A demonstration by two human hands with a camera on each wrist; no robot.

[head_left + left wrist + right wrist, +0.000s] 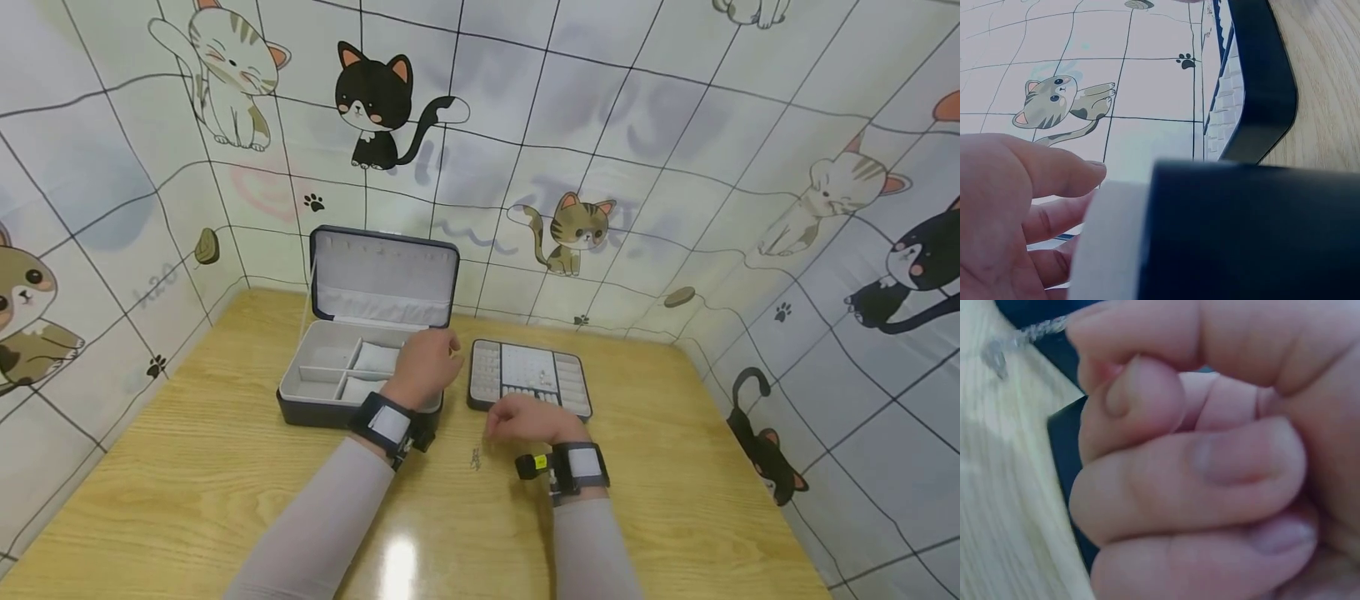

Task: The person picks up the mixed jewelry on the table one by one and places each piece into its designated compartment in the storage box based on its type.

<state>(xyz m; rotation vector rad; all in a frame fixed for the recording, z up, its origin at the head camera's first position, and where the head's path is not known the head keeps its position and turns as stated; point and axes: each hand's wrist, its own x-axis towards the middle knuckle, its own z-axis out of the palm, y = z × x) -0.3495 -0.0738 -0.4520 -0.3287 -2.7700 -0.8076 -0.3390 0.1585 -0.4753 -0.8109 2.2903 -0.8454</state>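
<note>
Silvery and small, a chain [476, 458] hangs at the fingertips of the right hand [528, 418], on the side nearer the person and toward the left; the head view sets it over the bench [660, 500], in front of the gap between a jewellery box and a tray. The right wrist view shows thumb and forefinger pinching one end of it, the other fingers folded in toward the palm. That hand is just before the tray [585, 410], overlapping its near edge in the head view; the tray is navy-sided and pale-lined, with tiny shiny pieces on its middle panel. The left hand [426, 365] is over the right side of the open jewellery box [322, 413], well apart from the chain, its fingers loosely bent. A pale surface hides those fingertips, so I cannot tell whether they touch the box. White cushions [375, 358] fill two compartments.
</note>
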